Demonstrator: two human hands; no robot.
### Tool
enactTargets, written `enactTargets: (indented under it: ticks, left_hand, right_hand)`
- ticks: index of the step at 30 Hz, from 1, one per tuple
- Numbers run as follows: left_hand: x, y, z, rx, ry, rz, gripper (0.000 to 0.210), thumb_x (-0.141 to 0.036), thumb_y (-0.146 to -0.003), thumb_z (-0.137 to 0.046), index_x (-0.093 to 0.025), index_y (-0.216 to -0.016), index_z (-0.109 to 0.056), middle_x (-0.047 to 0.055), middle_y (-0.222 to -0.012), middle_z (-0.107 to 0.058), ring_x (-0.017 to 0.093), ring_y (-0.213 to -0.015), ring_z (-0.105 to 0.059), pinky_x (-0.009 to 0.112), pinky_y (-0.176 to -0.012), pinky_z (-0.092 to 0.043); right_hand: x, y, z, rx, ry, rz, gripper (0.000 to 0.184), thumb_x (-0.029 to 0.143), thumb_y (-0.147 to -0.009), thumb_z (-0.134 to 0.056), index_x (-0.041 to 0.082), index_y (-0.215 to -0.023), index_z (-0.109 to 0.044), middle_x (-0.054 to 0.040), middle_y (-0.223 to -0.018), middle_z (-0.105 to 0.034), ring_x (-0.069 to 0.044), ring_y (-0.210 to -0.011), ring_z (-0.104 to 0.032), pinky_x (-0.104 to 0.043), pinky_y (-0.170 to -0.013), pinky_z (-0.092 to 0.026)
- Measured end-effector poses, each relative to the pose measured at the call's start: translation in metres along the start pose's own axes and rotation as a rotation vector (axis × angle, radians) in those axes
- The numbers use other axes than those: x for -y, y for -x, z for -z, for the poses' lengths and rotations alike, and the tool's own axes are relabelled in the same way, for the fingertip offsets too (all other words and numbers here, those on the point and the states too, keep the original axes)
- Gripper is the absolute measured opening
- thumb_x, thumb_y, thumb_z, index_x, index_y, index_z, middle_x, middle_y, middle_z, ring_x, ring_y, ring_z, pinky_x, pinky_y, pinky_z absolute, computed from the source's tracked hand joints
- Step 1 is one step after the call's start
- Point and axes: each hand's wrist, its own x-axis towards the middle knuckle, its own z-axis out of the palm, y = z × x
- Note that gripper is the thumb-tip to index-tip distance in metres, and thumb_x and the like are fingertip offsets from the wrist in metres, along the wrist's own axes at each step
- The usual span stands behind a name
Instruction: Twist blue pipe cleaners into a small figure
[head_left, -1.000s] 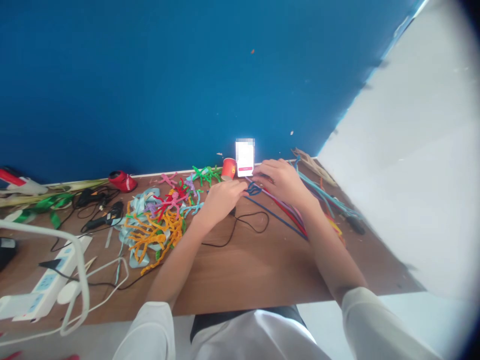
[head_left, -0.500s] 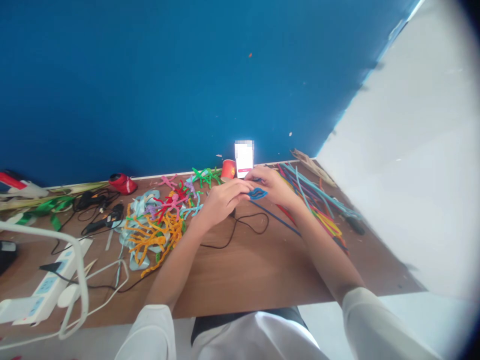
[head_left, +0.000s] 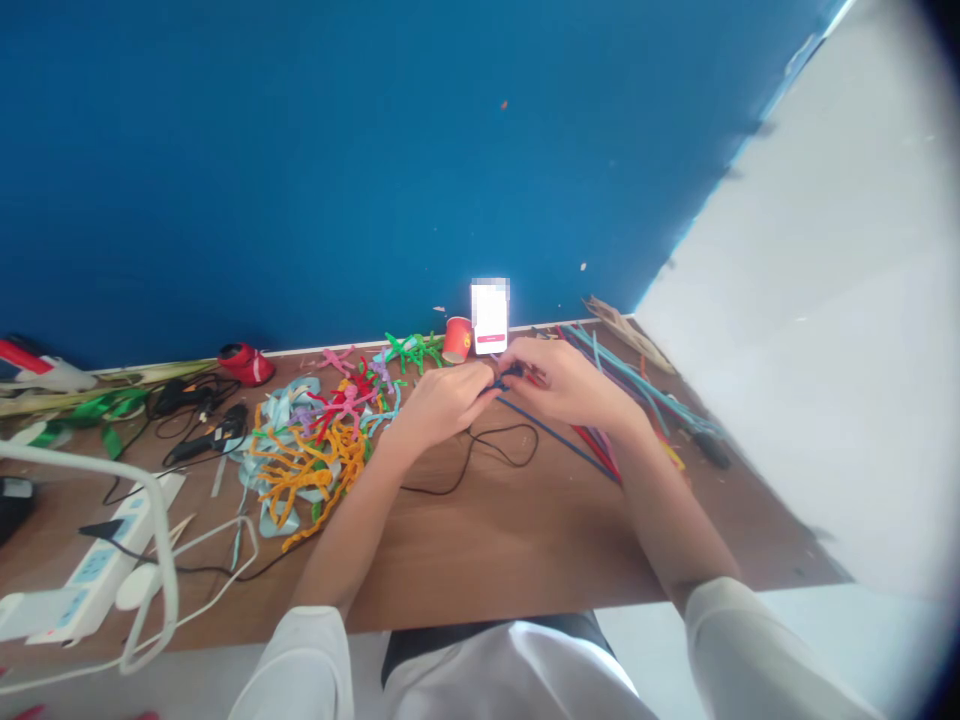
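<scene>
Take the phone (head_left: 490,316), upright by the wall, as the mark. The small blue piece (head_left: 498,384) is just on the person's side of it, below its lower edge and slightly to its right, caught between the two hands.

The left hand (head_left: 450,403) comes in from the left of the phone, fingers curled, thumb and fingertips pinched on the left end of the piece. The right hand (head_left: 564,380) comes in from the right of the phone, knuckles arched, with thumb and fingertips drawn together on the other end; a gap opens behind that pinch. Both hands touch the piece, so neither is nearer to it, but the right fingertips lie closer to the phone.

What shows of the piece seems to run sideways from one pinch to the other, across the front of the phone. Fingers cover most of it, so its full shape cannot be told.

A long blue pipe cleaner (head_left: 559,435) starts beside the fingertips and slants away from the phone, rightward and toward the person, ending near the right forearm. Whether it joins the small piece cannot be made out.

The red cup (head_left: 457,340) is just left of the phone. Orange pipe cleaners (head_left: 296,480) are heaped farther left, and light blue ones (head_left: 645,385) lie to the phone's right. A black cord (head_left: 439,493) loops on the table (head_left: 480,560), on the phone's near side.
</scene>
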Motion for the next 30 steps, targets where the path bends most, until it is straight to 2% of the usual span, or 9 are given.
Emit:
enactTargets:
  ticks: [4, 10, 14, 16, 19, 21, 24, 28, 30]
  left_hand:
    - [0.0, -0.001, 0.002, 0.011, -0.002, 0.01, 0.023, -0.035, -0.103, -0.047, -0.018, -0.092, -0.058, 0.005, -0.088, -0.071, 0.019, -0.077, -0.067, 0.029, -0.065, -0.043]
    - [0.003, 0.0, 0.003, 0.062, 0.053, 0.031, 0.022, -0.034, -0.103, -0.048, -0.019, -0.091, -0.058, 0.003, -0.084, -0.07, 0.018, -0.073, -0.066, 0.028, -0.064, -0.043]
    - [0.004, 0.0, 0.001, 0.043, 0.03, 0.031, 0.024, -0.034, -0.103, -0.047, -0.019, -0.089, -0.058, 0.004, -0.08, -0.069, 0.018, -0.071, -0.066, 0.028, -0.061, -0.04]
    - [0.003, 0.0, 0.002, 0.018, 0.018, 0.049, 0.024, -0.034, -0.103, -0.048, -0.018, -0.089, -0.058, 0.004, -0.081, -0.07, 0.019, -0.073, -0.067, 0.029, -0.062, -0.041]
    - [0.002, 0.001, 0.004, -0.051, 0.017, 0.117, 0.02, -0.034, -0.102, -0.051, -0.018, -0.093, -0.06, 0.005, -0.085, -0.072, 0.019, -0.075, -0.068, 0.029, -0.065, -0.042]
    - [0.001, 0.001, 0.003, -0.112, 0.04, 0.165, 0.018, -0.034, -0.101, -0.054, -0.018, -0.096, -0.061, 0.005, -0.088, -0.073, 0.019, -0.077, -0.068, 0.029, -0.066, -0.042]
    - [0.001, 0.0, 0.001, -0.194, 0.139, 0.234, 0.014, -0.033, -0.1, -0.056, -0.02, -0.099, -0.062, 0.003, -0.09, -0.073, 0.016, -0.075, -0.066, 0.028, -0.067, -0.042]
    - [0.004, -0.001, 0.001, -0.226, 0.28, 0.331, 0.015, -0.034, -0.099, -0.056, -0.021, -0.095, -0.061, -0.002, -0.073, -0.065, 0.012, -0.059, -0.055, 0.026, -0.061, -0.038]
    - [0.004, -0.001, 0.003, -0.225, 0.277, 0.342, 0.015, -0.034, -0.098, -0.057, -0.02, -0.094, -0.061, -0.003, -0.072, -0.063, 0.012, -0.059, -0.053, 0.026, -0.061, -0.038]
  right_hand:
    - [0.001, 0.001, -0.004, -0.024, 0.198, 0.048, 0.009, 0.019, -0.093, -0.059, 0.02, -0.1, -0.066, -0.0044, -0.096, -0.072, -0.019, -0.087, -0.064, -0.029, -0.074, -0.04]
    - [-0.003, 0.001, -0.011, -0.085, 0.413, 0.204, 0.016, 0.014, -0.094, -0.052, 0.021, -0.086, -0.064, -0.0038, -0.08, -0.068, -0.02, -0.078, -0.058, -0.033, -0.069, -0.035]
    - [-0.004, -0.001, -0.019, -0.136, 0.458, 0.212, 0.018, 0.01, -0.09, -0.05, 0.021, -0.081, -0.061, -0.0039, -0.074, -0.065, -0.02, -0.072, -0.054, -0.034, -0.065, -0.032]
    - [-0.003, -0.003, -0.022, -0.172, 0.431, 0.187, 0.017, 0.013, -0.093, -0.05, 0.021, -0.082, -0.061, -0.0049, -0.076, -0.065, -0.021, -0.075, -0.055, -0.033, -0.066, -0.034]
    - [-0.002, -0.005, -0.023, -0.197, 0.267, 0.114, 0.012, 0.02, -0.097, -0.052, 0.02, -0.091, -0.062, -0.006, -0.086, -0.068, -0.02, -0.082, -0.058, -0.032, -0.071, -0.039]
    - [-0.003, -0.006, -0.021, -0.191, 0.129, 0.054, 0.009, 0.024, -0.097, -0.056, 0.02, -0.099, -0.064, -0.0049, -0.09, -0.069, -0.018, -0.08, -0.059, -0.031, -0.071, -0.04]
    - [-0.005, -0.006, -0.012, -0.183, -0.022, 0.006, 0.017, 0.026, -0.095, -0.062, 0.02, -0.11, -0.066, -0.003, -0.09, -0.071, -0.015, -0.071, -0.058, -0.029, -0.067, -0.042]
    - [-0.009, -0.004, 0.0, -0.214, -0.062, 0.061, 0.018, 0.025, -0.096, -0.061, 0.022, -0.111, -0.07, -0.0039, -0.095, -0.072, -0.016, -0.075, -0.061, -0.029, -0.067, -0.045]
    - [-0.011, -0.003, 0.001, -0.224, -0.019, 0.13, 0.018, 0.025, -0.099, -0.057, 0.024, -0.111, -0.071, -0.0049, -0.097, -0.072, -0.017, -0.081, -0.063, -0.031, -0.072, -0.047]
